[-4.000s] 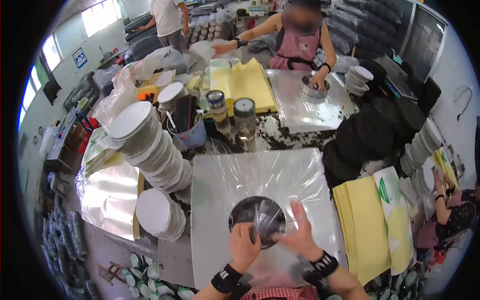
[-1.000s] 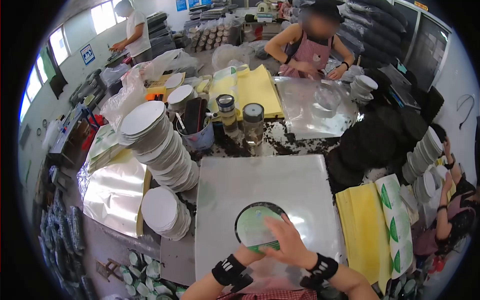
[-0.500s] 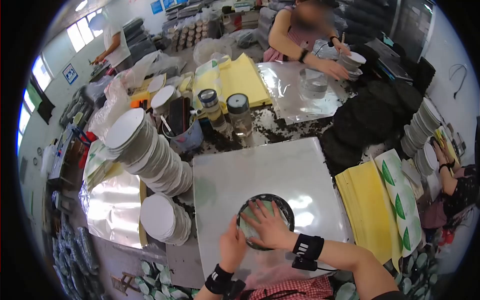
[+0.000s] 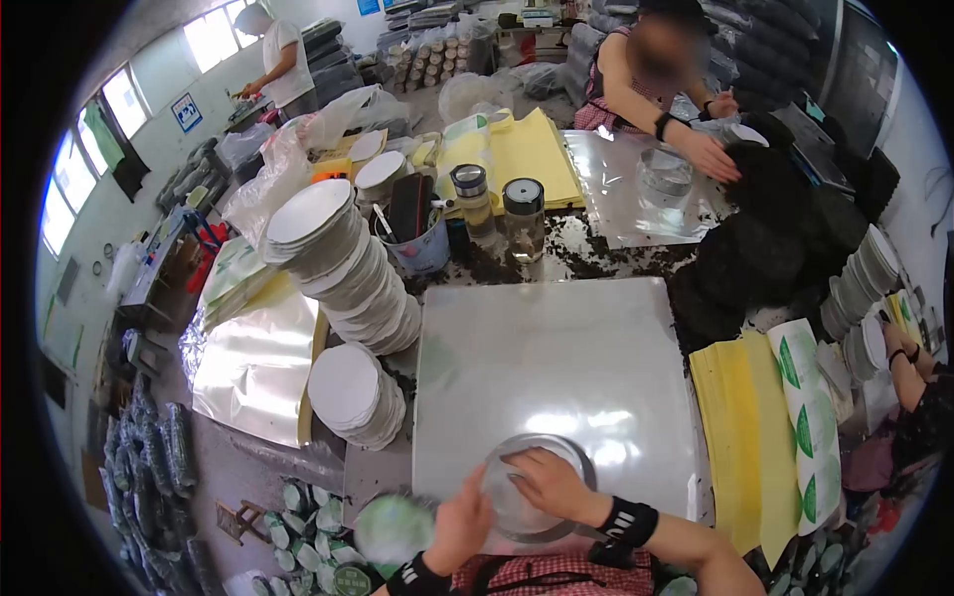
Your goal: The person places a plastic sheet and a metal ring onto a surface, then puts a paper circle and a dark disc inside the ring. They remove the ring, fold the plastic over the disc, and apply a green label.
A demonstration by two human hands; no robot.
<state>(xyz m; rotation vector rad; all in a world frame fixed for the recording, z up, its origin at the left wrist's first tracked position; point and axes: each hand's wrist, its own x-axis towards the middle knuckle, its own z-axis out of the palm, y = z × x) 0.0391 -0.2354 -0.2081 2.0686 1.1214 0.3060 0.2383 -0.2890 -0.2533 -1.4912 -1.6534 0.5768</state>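
A round metal ring [image 4: 584,463] rests on the white board near my body. My left hand [image 4: 463,519] is at its left side, fingers closed against the rim. My right hand [image 4: 553,486] reaches over the near right rim, its fingers bent and close together inside the ring; anything between them is hidden. The ring's inside looks pale and see-through, with no dark material in it. A blurred green-and-white disc [image 4: 395,529] is in the air left of my left wrist, above several green-and-white wrapped rounds [image 4: 323,517] on the floor.
Tall stacks of white paper discs [image 4: 373,288] stand left of the white board [image 4: 556,348]. Yellow sheets [image 4: 730,417] lie to its right, with dark round cakes [image 4: 745,258] behind. Two lidded bottles [image 4: 524,221] stand at the back. A co-worker's hand [image 4: 708,154] works across the table.
The green disc has left the ring and is now at the left, blurred. My right hand's spread fingers have bent together. The ring has moved nearer my body, and the view has shifted.
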